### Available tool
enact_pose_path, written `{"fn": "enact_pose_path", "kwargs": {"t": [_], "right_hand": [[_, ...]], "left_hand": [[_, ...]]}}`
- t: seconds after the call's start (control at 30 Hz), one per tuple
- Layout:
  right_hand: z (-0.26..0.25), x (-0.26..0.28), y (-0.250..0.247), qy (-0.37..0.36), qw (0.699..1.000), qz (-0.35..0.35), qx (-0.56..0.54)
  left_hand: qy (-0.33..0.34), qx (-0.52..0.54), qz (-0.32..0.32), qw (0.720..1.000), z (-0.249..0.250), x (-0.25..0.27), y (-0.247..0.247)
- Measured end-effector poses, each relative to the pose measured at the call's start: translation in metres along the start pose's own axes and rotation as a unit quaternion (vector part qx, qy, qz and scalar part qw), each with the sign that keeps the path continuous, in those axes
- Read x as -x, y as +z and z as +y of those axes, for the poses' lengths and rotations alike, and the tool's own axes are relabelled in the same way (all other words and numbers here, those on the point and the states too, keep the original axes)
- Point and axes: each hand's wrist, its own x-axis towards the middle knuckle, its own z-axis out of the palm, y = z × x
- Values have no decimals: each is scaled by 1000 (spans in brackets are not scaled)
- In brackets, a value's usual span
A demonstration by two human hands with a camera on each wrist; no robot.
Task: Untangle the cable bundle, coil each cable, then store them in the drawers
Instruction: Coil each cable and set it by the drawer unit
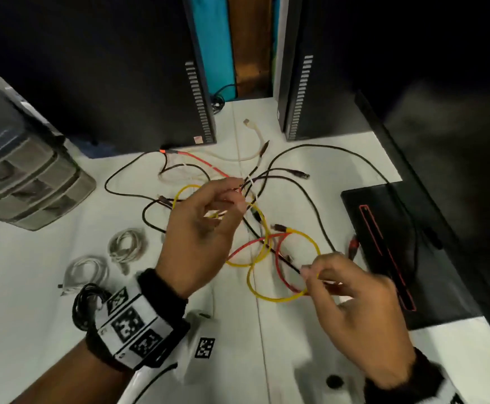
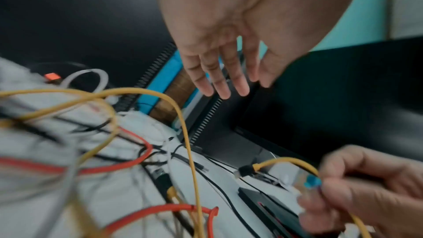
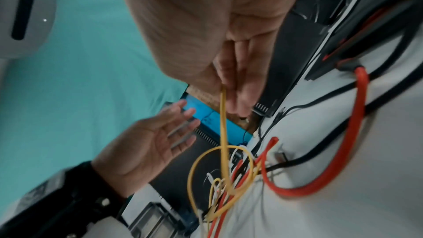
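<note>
- Head view: I see the cable bundle (image 1: pixel 255 205) spread loose on the white counter (image 1: pixel 19 287), yellow, red, black and white strands crossing each other. My left hand (image 1: pixel 200 228) hangs over its middle, fingertips drawn together at the strands, though blur keeps me from telling whether that grip pinches anything. My right hand (image 1: pixel 354 313) pinches the yellow cable (image 1: pixel 284 298) at the near edge of its loop.
- Only this view shows three coiled cables (image 1: pixel 103 266) lying left of the tangle, two pale and one black, and the drawers (image 1: pixel 25 182) at far left; their fronts are closed as far as I can tell, contents hidden.
- Left wrist view: here the left fingers (image 2: pixel 219 79) are straight and spread, holding nothing, above the bundle. The right hand holds the yellow cable near its dark plug (image 2: pixel 245 170).
- Right wrist view: the yellow cable runs out from between my right thumb and fingers (image 3: pixel 238 86). The left palm looks flat and unclenched.
- I can read no writing; only square coded markers (image 1: pixel 128 323) on the wrist rig.
</note>
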Motion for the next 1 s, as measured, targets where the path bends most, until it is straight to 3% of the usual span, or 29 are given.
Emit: {"fn": "enact_pose_path", "kwargs": {"t": [0.07, 0.13, 0.2, 0.27, 0.37, 0.43, 0.5, 0.57, 0.7, 0.87, 0.93, 1.0], "right_hand": [[7, -6, -6, 37, 996, 24, -74], [7, -11, -9, 86, 981, 28, -172], [4, -13, -10, 114, 962, 39, -244], [0, -15, -13, 107, 953, 55, -279], [-3, -18, -18, 73, 945, 59, -313], [-7, -19, -18, 69, 936, 56, -340], [-12, -20, -13, 89, 929, 37, -357], [-17, -16, 1, 106, 931, 9, -349], [-43, 15, 39, 63, 959, -68, -269], [-73, 62, 69, -17, 972, -179, -154], [-79, 74, 69, -35, 973, -195, -117], [-85, 82, 68, -53, 969, -217, -102]], "left_hand": [[111, -87, -78, 987, 9, -10, 11], [175, -199, -223, 938, 15, -14, 26], [168, -270, -331, 888, 17, -17, 39], [154, -261, -371, 878, 15, -18, 44], [124, -157, -329, 923, 12, -6, 39], [27, -5, -268, 963, 17, 13, 29], [-87, 155, -219, 959, 28, 33, 14], [-129, 267, -195, 935, 38, 54, -5], [-76, 355, -172, 916, 48, 90, -34], [-11, 327, -126, 936, 32, 122, -58], [17, 292, -96, 951, 21, 129, -67], [98, 149, -42, 983, 3, 131, -75]]}}
